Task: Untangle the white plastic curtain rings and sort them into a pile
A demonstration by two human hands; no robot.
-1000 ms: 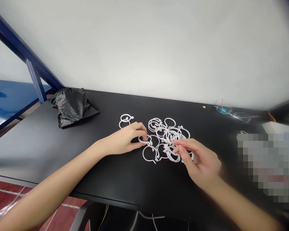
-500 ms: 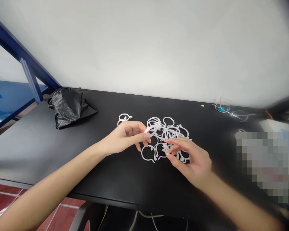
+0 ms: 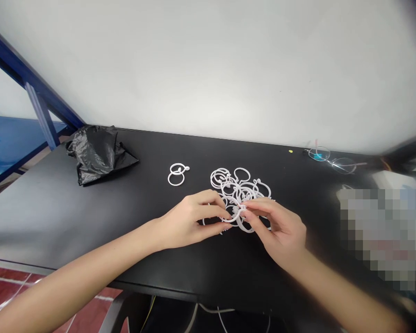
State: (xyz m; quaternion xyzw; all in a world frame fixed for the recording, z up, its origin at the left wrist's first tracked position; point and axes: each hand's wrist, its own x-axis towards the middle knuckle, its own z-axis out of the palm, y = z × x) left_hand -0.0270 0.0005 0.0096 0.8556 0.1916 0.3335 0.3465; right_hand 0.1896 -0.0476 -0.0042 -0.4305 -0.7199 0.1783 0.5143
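The left hand (image 3: 206, 217) and right hand (image 3: 280, 233) both pinch one white ring (image 3: 238, 216) over an uncountable ring pile (image 3: 247, 190), mid-table (image 3: 194, 268); two loose rings (image 3: 176, 174) lie nearer the back edge, one black bag (image 3: 99, 155) by the back-left corner.

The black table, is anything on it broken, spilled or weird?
I see nothing spilled or plainly broken. It's a bit odd that two white rings lie away from the rest, between the jumbled pile of white rings and the black bag. A blocky blur at the right hides whatever is there.
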